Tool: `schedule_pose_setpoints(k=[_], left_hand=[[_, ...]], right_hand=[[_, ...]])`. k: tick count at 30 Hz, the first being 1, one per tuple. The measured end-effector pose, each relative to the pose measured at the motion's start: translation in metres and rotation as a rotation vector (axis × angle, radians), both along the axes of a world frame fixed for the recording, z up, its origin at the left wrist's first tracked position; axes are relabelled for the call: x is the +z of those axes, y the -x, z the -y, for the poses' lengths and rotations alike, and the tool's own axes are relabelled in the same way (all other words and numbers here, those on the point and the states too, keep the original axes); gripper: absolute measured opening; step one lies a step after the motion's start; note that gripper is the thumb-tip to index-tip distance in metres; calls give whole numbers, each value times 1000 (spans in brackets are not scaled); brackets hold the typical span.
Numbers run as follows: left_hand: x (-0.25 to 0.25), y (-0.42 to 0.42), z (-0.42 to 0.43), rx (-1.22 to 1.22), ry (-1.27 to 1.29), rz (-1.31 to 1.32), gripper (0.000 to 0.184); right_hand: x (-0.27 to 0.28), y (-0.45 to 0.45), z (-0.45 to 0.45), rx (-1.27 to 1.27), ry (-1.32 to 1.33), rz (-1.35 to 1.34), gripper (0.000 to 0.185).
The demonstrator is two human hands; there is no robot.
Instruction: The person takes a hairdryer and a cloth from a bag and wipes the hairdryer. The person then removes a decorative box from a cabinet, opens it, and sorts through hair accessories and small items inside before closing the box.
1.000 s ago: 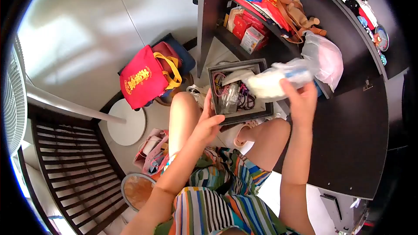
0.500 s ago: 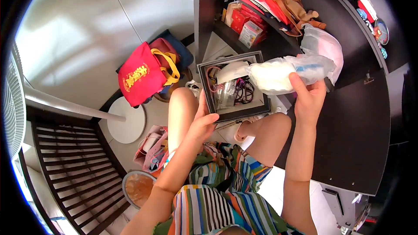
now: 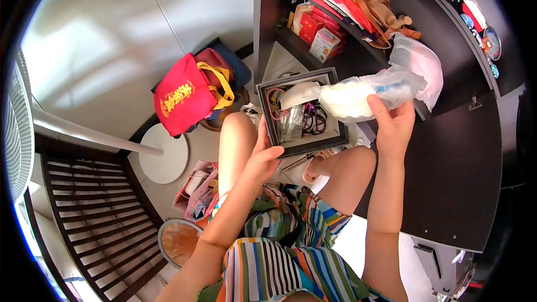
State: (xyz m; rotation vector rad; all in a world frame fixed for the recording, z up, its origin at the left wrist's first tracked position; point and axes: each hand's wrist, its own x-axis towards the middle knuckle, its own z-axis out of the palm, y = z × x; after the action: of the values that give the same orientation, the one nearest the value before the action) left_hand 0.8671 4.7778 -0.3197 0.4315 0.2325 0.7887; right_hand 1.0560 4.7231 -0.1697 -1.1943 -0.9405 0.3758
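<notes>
My left hand (image 3: 265, 155) grips the lower left corner of a black-rimmed box (image 3: 312, 147), its thumb over the near rim. Inside the box lie dark cords (image 3: 315, 118), a clear plastic packet (image 3: 290, 123) and a pale flat piece (image 3: 297, 94). My right hand (image 3: 394, 120) is closed on a translucent plastic bag (image 3: 349, 100) with white contents and a blue patch. The bag's left end reaches over the box's right side. Behind it, another whitish bag with something pink (image 3: 428, 75) hangs at the shelf edge.
A dark cabinet holds red packets, a white-and-red carton (image 3: 324, 45) and a brown plush toy (image 3: 386, 11). Its lowered dark panel (image 3: 447, 179) is at right. On the left are a red tote bag (image 3: 182, 100), fan base (image 3: 164, 154), pink bag (image 3: 196, 190), lined bin (image 3: 179, 240) and slatted rack (image 3: 100, 218).
The view has shifted slightly. My right hand and the plastic bag have moved a little left relative to the cabinet; my left hand still holds the box.
</notes>
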Motion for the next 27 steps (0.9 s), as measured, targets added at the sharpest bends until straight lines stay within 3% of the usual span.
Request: schedule_pose_setpoints(k=[6,9,11,15,17,18,21,23,27], left_hand=[[0,0,0,19,-67,-36,100],[7,-2,-1,25,-145,-49,103],[9,-6,-2,40,-205,-91,104],[9,-13,2,35,-251,-106,106],[7,-15,5,63,-336,-145,107],[8,-14,5,40,-308,-160,106],[6,-9,8,-7,-264,-157,105],[5,-6,8,-20,-262,-146,105],[6,-7,10,-54,-214,-180,101]], right_hand=[[-2,6,8,23,95,77,32],[5,4,15,182,254,525,31],[7,13,9,232,296,1033,33],[-36,46,1,207,568,1461,19],[-54,53,1,253,704,1471,54],[-56,53,2,290,764,1441,63],[-47,42,6,464,663,1084,56],[-37,35,5,348,581,952,46],[-33,25,-7,153,626,1216,39]])
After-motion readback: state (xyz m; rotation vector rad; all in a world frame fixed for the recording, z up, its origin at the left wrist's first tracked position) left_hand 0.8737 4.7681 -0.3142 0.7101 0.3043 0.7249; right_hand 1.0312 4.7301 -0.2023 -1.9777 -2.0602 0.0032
